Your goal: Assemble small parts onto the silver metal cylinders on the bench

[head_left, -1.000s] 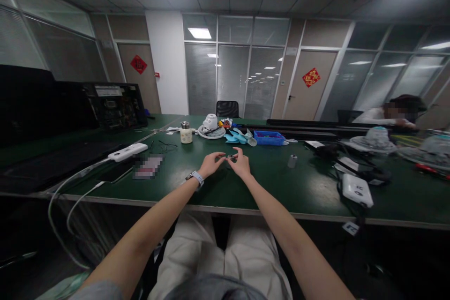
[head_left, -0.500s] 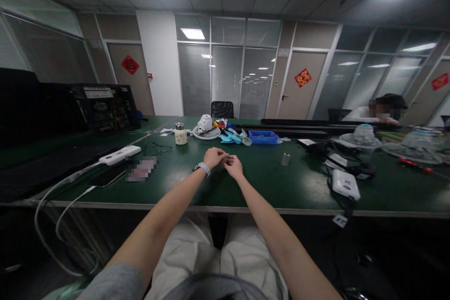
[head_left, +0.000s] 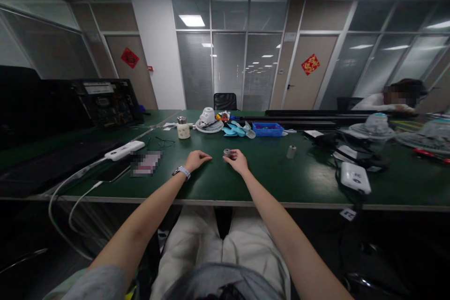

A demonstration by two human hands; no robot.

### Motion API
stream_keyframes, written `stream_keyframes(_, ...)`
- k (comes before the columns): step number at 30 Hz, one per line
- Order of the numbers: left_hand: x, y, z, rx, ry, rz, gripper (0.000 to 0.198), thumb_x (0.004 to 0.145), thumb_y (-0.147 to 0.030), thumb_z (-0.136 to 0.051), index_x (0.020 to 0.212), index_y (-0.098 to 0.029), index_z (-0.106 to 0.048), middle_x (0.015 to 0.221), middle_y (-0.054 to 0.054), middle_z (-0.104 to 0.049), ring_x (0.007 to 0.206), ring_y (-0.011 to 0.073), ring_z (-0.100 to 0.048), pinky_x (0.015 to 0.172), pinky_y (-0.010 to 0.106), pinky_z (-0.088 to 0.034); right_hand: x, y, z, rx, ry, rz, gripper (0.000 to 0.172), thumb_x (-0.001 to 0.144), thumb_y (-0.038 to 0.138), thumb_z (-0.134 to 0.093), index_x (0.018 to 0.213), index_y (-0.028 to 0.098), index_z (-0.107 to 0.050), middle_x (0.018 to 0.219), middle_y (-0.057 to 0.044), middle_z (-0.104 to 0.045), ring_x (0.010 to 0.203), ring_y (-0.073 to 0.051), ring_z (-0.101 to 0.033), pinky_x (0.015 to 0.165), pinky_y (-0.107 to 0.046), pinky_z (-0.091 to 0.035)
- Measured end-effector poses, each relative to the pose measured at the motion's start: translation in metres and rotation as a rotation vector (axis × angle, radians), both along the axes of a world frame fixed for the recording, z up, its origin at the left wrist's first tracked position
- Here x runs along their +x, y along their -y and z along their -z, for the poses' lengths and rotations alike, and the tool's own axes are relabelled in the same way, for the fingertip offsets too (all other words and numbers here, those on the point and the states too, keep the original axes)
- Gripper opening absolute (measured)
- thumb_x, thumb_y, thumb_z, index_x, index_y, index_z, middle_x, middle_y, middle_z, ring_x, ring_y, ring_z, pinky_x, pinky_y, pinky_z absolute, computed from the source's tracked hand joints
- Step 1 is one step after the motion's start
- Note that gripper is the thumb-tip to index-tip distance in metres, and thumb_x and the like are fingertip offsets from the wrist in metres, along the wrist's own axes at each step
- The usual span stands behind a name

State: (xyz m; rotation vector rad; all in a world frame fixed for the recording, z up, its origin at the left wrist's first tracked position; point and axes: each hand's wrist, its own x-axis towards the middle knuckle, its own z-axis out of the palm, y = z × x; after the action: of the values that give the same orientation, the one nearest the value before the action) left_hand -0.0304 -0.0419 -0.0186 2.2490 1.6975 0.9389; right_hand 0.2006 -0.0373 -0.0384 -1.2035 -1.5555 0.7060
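Observation:
My right hand [head_left: 239, 162] is closed around a small silvery metal cylinder [head_left: 227, 153], thumb on the near side and fingers behind it. The cylinder is upright, low over the green table or touching it; I cannot tell which. To its left, my left hand [head_left: 198, 160] has thumb and fingertips pressed together just above the tabletop. Whatever that pinch holds, if anything, is too small to make out. A similar metal cylinder [head_left: 291, 152] stands on the table to the right of my right hand.
Beyond my hands are a cream jar [head_left: 183, 131], a white fan part [head_left: 208, 122], light-blue fan blades [head_left: 236, 129] and a blue basket [head_left: 267, 130]. A power strip [head_left: 124, 150] lies left, a white device with cables [head_left: 355, 177] right. Someone leans over the table far right.
My hands, together half a second ago, are now apart. The left one has moved left, and the cylinder in my right hand has come into sight. The view has tilted slightly downward.

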Motion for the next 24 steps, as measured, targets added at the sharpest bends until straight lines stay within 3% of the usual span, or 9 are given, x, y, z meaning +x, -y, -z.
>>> stream_keyframes(5, -0.007, -0.004, 0.001, -0.010, -0.030, -0.019, 0.036, 0.073, -0.051, -0.063, 0.092, -0.024, -0.076, 0.082, 0.005, -0.072, 0.077, 0.0192, -0.063, 0.068, 0.025, -0.045, 0.002, 0.002, -0.002, -0.016, 0.038, -0.011, 0.047, 0.064, 0.042, -0.076, 0.100, 0.021, -0.055, 0.092, -0.003, -0.068, 0.081, -0.016, -0.065, 0.076, -0.030, -0.051)
stream_keyframes(7, -0.007, -0.008, 0.002, -0.052, 0.064, -0.035, 0.042, 0.073, -0.055, -0.061, 0.096, -0.023, -0.075, 0.083, 0.005, -0.072, 0.076, 0.0191, -0.064, 0.067, 0.025, -0.045, 0.001, 0.001, -0.004, -0.025, 0.069, -0.001, 0.047, 0.063, 0.045, -0.076, 0.099, 0.021, -0.055, 0.093, -0.003, -0.068, 0.082, -0.016, -0.065, 0.075, -0.030, -0.051)
stream_keyframes(10, -0.005, -0.015, 0.002, -0.085, 0.257, -0.165, 0.048, 0.080, -0.059, -0.049, 0.099, -0.022, -0.073, 0.086, 0.005, -0.073, 0.075, 0.0189, -0.064, 0.064, 0.025, -0.044, -0.001, -0.003, -0.008, -0.055, 0.099, 0.008, 0.043, 0.064, 0.046, -0.075, 0.093, 0.021, -0.056, 0.094, -0.003, -0.068, 0.084, -0.017, -0.065, 0.075, -0.031, -0.050)
stream_keyframes(15, 0.000, -0.019, -0.001, -0.063, 0.276, -0.315, 0.046, 0.085, -0.051, -0.039, 0.074, -0.020, -0.071, 0.078, 0.006, -0.072, 0.072, 0.0200, -0.063, 0.061, 0.026, -0.041, -0.001, -0.009, -0.012, -0.126, 0.100, -0.006, 0.033, 0.066, 0.040, -0.074, 0.088, 0.022, -0.057, 0.098, -0.001, -0.068, 0.087, -0.017, -0.063, 0.079, -0.032, -0.048)
stream_keyframes(20, -0.001, -0.014, -0.002, -0.048, 0.293, -0.305, 0.036, 0.080, -0.040, -0.041, 0.065, -0.018, -0.066, 0.070, 0.006, -0.069, 0.070, 0.0204, -0.062, 0.061, 0.027, -0.040, 0.000, -0.012, -0.010, -0.087, 0.100, -0.074, 0.041, 0.065, 0.046, -0.075, 0.092, 0.021, -0.056, 0.096, -0.003, -0.068, 0.086, -0.017, -0.063, 0.076, -0.031, -0.049)
stream_keyframes(24, 0.001, -0.010, -0.003, -0.072, 0.353, -0.269, 0.035, 0.076, -0.037, -0.039, 0.063, -0.017, -0.066, 0.067, 0.006, -0.067, 0.067, 0.0200, -0.059, 0.061, 0.027, -0.040, 0.000, -0.013, -0.007, -0.047, 0.111, -0.033, 0.054, 0.055, 0.051, -0.080, 0.093, 0.020, -0.057, 0.094, -0.004, -0.068, 0.083, -0.018, -0.063, 0.075, -0.031, -0.050)
